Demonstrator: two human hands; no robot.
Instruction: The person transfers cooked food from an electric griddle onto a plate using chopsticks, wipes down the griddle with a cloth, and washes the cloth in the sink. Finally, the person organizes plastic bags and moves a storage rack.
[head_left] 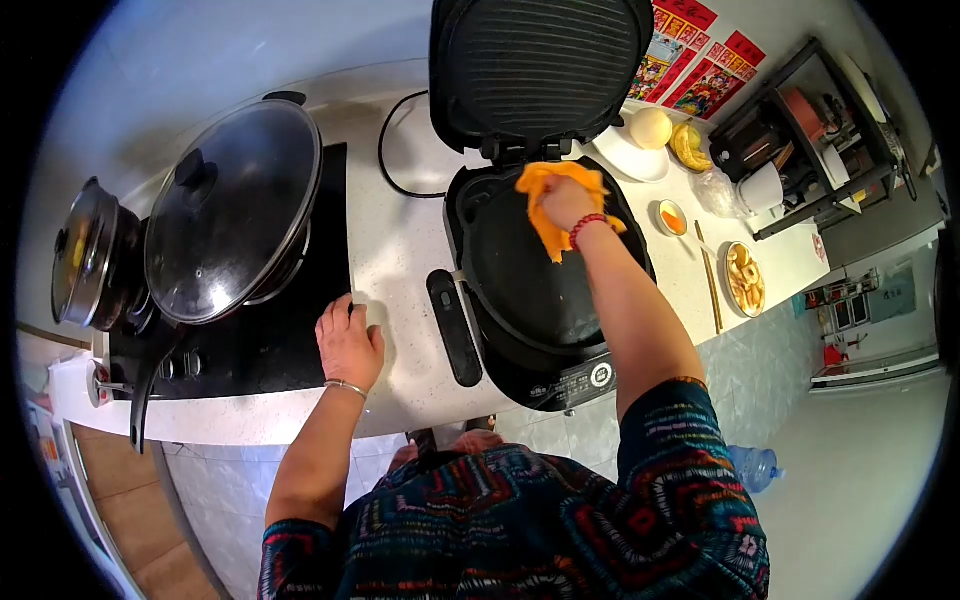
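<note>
An orange cloth (552,232) is bunched under my right hand (568,203), whose fingers press it onto the upper part of the black round plate (530,280) of an electric griddle. The griddle's ridged lid (540,70) stands raised at the back. My left hand (350,343) rests at the right edge of the black stove (250,350), its fingers apart and holding nothing. Left of the plate is the griddle's black handle (455,328).
A large lidded pan (235,210) and a smaller lidded pot (95,255) sit on the stove. Right of the griddle are a white plate (635,162), a small bowl (671,217), chopsticks (709,280), a food bowl (745,280) and a black rack (820,130).
</note>
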